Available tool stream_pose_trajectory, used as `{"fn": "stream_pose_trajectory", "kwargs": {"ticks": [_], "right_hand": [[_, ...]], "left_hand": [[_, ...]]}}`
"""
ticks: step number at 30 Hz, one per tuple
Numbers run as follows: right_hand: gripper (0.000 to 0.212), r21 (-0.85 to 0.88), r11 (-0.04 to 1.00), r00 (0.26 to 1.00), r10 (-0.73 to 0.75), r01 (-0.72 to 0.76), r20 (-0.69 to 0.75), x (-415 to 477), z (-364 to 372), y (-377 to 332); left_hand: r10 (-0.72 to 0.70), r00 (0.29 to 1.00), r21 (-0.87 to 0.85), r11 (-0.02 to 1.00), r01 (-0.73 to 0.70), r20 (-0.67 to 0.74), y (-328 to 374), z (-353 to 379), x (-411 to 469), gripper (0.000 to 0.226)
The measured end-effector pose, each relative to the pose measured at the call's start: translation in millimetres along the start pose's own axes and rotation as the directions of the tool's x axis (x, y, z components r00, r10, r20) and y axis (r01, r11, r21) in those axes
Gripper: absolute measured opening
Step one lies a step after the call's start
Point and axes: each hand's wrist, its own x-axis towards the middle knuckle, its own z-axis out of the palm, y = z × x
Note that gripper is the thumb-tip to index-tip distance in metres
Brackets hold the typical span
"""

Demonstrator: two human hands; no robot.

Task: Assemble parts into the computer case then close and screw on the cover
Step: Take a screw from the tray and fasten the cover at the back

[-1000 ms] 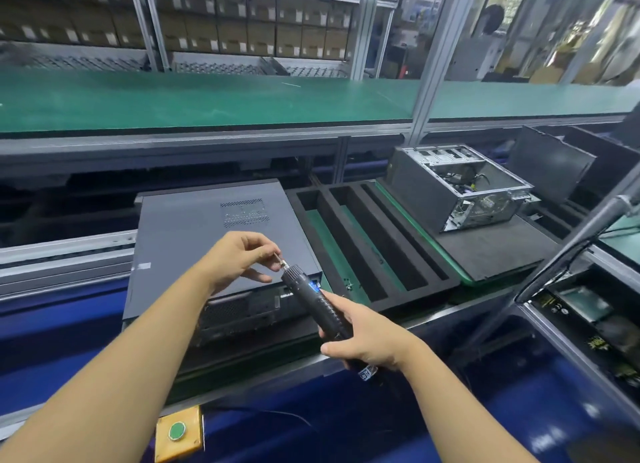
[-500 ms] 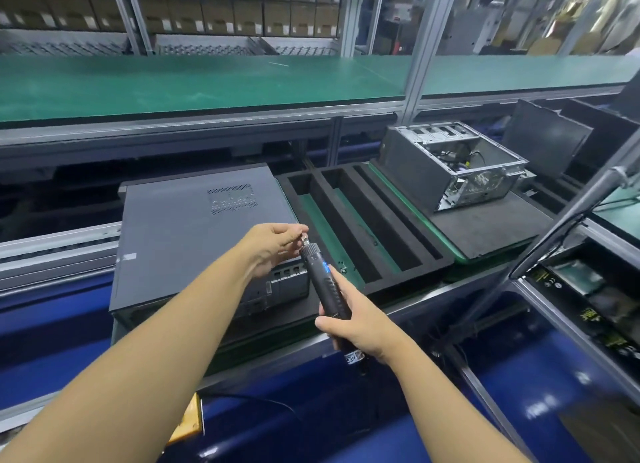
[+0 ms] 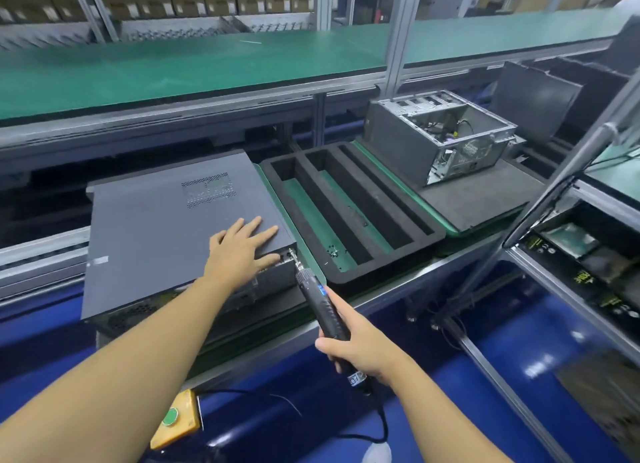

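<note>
Closed computer case (image 3: 156, 241) lies on the surface (image 3: 388, 296). On its cover (image 3: 180, 213), at the near right corner, the left hand (image 3: 242, 251) is spread flat. The screwdriver (image 3: 323, 310) is gripped in the right hand (image 3: 360, 353), tip set against that corner's edge. Tool to be held square, cover pressed down.

A dark grey computer case (image 3: 180, 289) lies flat under the left hand (image 3: 242, 251), its cover (image 3: 156, 227) seated on top, with a perforated vent grille (image 3: 207, 194) just beyond the fingertips. A black electric screwdriver (image 3: 322, 306) with a blue mark slants up out of the right hand (image 3: 356, 348), and its bit meets the case's rear corner just beside the left hand. A second case (image 3: 446, 140), open with its cables showing, stands well beyond the right hand.
</note>
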Motion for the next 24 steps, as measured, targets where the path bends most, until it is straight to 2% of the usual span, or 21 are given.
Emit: {"fn": "stream_pose_trajectory", "kwargs": {"ticks": [3,12,24], "right_hand": [[0.09,-0.013,1.0,1.0,0.012,-0.012,0.002,7,2,3],[0.091,-0.02,0.999,1.0,0.027,-0.027,-0.005,18,3,10],[0.089,-0.006,0.999,0.999,0.043,-0.043,0.005,24,2,8]], "left_hand": [[-0.007,0.998,0.017,1.0,0.008,-0.07,-1,4,0,0.06],[-0.015,0.992,0.064,0.998,0.023,-0.126,-2,8,1,0.059],[-0.001,0.992,0.111,0.994,0.015,-0.129,0,6,-1,0.063]]}}
